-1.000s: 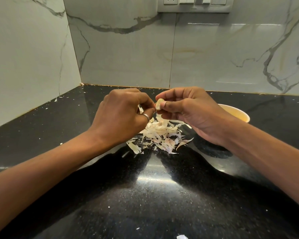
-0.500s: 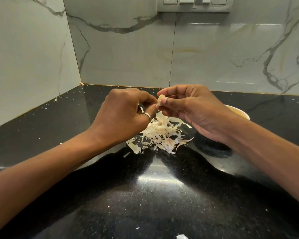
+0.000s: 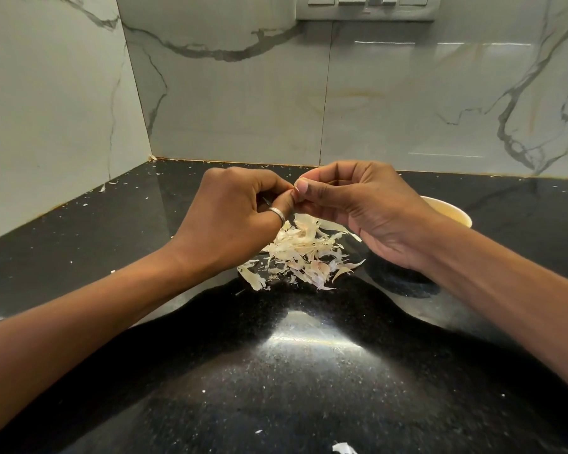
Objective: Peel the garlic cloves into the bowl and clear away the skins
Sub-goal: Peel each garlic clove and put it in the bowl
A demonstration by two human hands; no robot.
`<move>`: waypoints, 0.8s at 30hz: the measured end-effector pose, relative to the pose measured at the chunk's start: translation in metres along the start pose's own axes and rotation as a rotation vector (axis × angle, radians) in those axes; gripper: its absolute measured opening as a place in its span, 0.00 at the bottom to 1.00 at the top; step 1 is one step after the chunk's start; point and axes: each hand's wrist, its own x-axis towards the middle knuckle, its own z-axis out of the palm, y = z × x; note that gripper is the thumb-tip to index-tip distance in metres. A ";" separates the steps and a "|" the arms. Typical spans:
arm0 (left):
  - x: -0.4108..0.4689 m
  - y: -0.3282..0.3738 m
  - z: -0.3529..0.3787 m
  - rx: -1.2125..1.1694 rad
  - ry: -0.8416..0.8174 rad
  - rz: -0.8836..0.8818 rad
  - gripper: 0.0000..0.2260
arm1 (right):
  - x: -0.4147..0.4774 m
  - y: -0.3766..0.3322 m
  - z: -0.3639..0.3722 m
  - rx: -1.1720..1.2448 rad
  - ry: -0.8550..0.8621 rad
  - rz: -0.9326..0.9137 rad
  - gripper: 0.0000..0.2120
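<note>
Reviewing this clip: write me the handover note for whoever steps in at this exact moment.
Hands: left hand and right hand are raised with their fingertips pinched together, apparently on a garlic clove that the fingers hide.
Things: the skins pile lies loose on the black counter, below the hands. A stray skin lies near the front edge. The bowl sits behind the right wrist, mostly hidden, and its contents cannot be seen.
Done: many skins are off, judging by the pile.
Left: finish this clove, drop it in the bowl, and clear away the skins.
</note>
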 end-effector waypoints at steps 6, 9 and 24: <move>-0.001 0.001 0.001 0.030 0.041 0.042 0.07 | 0.000 0.003 0.002 0.066 0.009 -0.006 0.12; -0.001 0.001 0.002 0.040 0.050 0.063 0.08 | 0.001 0.005 0.003 0.083 0.014 -0.003 0.09; 0.004 -0.005 -0.002 -0.039 0.075 -0.046 0.05 | 0.000 -0.001 0.002 0.197 -0.035 0.022 0.13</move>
